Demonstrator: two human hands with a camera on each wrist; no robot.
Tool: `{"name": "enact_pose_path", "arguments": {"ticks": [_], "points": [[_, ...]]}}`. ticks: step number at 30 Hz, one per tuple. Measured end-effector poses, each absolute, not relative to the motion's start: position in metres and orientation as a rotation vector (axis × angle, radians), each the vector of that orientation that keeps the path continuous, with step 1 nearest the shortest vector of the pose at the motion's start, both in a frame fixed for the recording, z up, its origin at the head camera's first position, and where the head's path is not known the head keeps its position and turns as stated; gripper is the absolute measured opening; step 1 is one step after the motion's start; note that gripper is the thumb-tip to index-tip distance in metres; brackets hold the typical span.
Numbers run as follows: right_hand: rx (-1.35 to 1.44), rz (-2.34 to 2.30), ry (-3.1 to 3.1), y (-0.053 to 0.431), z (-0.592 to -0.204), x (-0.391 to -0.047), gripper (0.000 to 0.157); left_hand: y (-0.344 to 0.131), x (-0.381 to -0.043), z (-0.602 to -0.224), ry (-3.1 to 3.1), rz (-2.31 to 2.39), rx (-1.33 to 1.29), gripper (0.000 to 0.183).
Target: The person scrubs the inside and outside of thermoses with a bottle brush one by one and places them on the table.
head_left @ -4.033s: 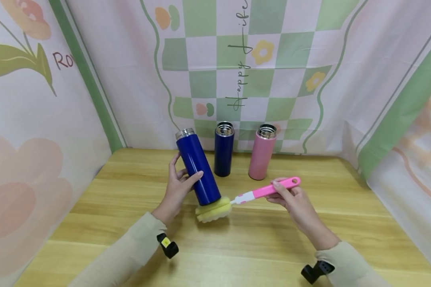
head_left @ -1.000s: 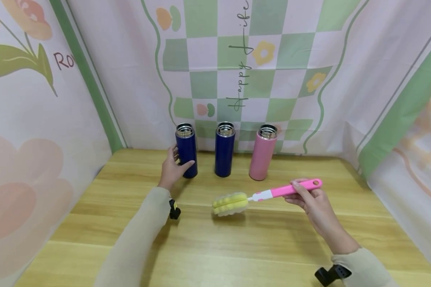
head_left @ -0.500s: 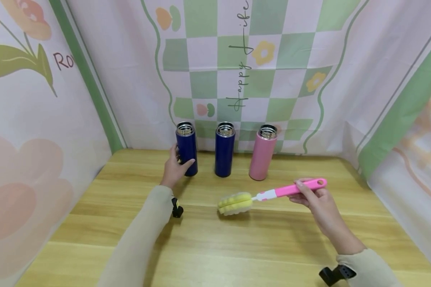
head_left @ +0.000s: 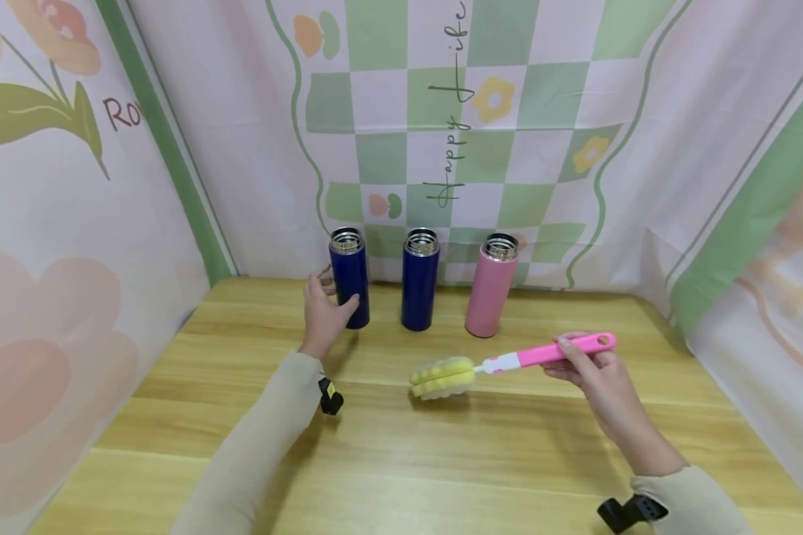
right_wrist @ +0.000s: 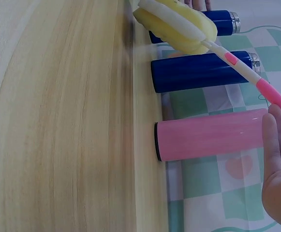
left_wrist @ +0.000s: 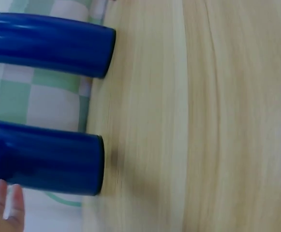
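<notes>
Gripping a bottle brush (head_left: 502,362) by its pink handle (head_left: 542,355), a person's right hand (head_left: 598,386) holds the tool at the right of the table (head_left: 401,461), its thumb and fingers clamped on the grip. The yellow-and-white sponge head (head_left: 443,377) points left over the tabletop, its shadow beneath and a short white neck joining it to the handle.

At the far left of a row of three, a blue bottle (head_left: 350,271) stands upright near the table's back edge. The left hand (head_left: 324,319) is at its side, fingers on the left and thumb in front, spread apart around the body; whether every fingertip touches cannot be told.

Just right of it, a second blue bottle (head_left: 418,286) stands upright, well apart from the brush. A pink bottle (head_left: 490,293) completes the row, above the brush's neck as the head camera sees it. All three show shiny metal mouths with dark openings.

Pale beige sleeves (head_left: 261,431) cover both forearms, with a black device (head_left: 331,399) at the left wrist and another black unit (head_left: 632,513) at the right. Behind the row hangs a printed cloth (head_left: 435,96) of green and white checks, lettered "Happy Life" and dotted with flowers.
</notes>
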State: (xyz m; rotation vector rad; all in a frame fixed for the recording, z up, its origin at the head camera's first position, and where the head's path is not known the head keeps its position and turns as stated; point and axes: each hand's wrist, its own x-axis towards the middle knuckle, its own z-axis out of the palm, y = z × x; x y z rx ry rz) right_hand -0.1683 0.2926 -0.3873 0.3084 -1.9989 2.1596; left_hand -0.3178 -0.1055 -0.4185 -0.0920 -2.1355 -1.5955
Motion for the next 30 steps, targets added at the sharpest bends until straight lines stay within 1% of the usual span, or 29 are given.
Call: {"name": "enact_pose_path", "arguments": {"ticks": [8, 15, 18, 24, 30], "points": [[0.302, 2.163, -1.996, 0.293, -0.387, -0.168, 0.013, -0.088, -0.31, -0.42, -1.954, -1.661, -0.245, 0.052], [0.284, 2.17, -1.955, 0.299, -0.388, -0.166, 0.013, -0.061, -0.306, -0.418, -2.098, -1.743, -0.389, 0.043], [0.279, 2.168, -1.955, 0.301, -0.388, -0.165, 0.013, -0.05, -0.308, -0.415, -2.202, -1.756, -0.398, 0.046], [0.278, 2.172, -1.949, 0.305, -0.391, -0.163, 0.012, -0.033, -0.318, -0.413, -2.412, -1.74, -0.339, 0.069], [0.298, 2.167, -1.956, 0.308, -0.391, -0.164, 0.012, -0.018, -0.328, -0.411, -2.469, -1.801, -0.275, 0.083]]}}
